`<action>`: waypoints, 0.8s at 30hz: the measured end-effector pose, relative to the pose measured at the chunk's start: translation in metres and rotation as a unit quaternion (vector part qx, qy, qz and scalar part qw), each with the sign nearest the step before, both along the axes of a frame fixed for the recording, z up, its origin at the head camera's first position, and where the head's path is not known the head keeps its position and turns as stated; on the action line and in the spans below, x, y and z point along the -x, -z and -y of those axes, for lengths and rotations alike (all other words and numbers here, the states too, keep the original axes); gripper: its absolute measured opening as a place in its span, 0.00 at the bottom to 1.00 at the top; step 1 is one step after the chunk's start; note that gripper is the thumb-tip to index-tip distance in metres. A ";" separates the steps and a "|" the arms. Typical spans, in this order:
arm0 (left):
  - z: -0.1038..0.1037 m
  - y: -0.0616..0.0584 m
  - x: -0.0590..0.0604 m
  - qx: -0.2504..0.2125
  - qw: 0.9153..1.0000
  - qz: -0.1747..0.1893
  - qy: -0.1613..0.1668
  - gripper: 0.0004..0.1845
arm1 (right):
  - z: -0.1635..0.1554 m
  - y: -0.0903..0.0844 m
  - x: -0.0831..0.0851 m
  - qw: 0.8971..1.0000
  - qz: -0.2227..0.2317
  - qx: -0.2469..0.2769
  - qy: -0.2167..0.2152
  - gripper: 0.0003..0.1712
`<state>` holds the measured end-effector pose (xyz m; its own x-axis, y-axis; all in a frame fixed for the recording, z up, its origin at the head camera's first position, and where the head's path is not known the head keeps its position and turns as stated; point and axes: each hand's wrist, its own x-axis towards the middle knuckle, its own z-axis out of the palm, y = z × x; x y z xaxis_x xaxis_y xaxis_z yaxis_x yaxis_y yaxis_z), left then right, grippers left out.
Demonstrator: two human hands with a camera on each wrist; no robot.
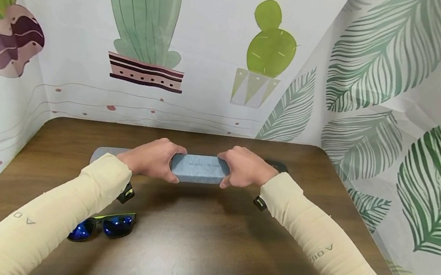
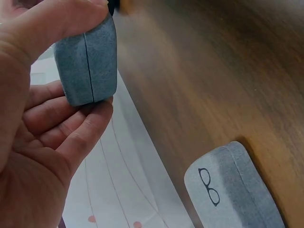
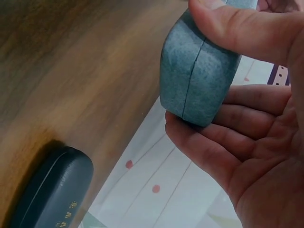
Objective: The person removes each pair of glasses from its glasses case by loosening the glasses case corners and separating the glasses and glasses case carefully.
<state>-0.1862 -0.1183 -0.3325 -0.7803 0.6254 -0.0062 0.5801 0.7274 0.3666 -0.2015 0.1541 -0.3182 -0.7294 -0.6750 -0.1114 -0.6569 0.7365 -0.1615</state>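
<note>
A blue-grey glasses case (image 1: 200, 169) is held level over the far part of the table, its seam showing as a thin closed line in both wrist views. My left hand (image 1: 156, 159) grips its left end, thumb on one side and fingers on the other. At the right end my right hand (image 1: 245, 168) grips it the same way. Below the left hand lies a light grey glasses case (image 2: 232, 185) with a spectacles drawing on it. Near the right hand is a dark glasses case (image 3: 57, 185) with gold lettering, mostly covered by that hand in the head view.
Sunglasses (image 1: 116, 225) with blue mirrored lenses lie on the wooden table (image 1: 206, 250), beside my left forearm. A white cloth (image 1: 214, 54) printed with cacti and leaves hangs behind the table's far edge and along its sides.
</note>
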 end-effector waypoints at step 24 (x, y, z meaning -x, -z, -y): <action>-0.007 0.030 -0.010 0.024 0.999 0.028 -0.020 0.38 | 0.001 0.029 -0.006 1.000 0.030 -0.003 0.004 0.33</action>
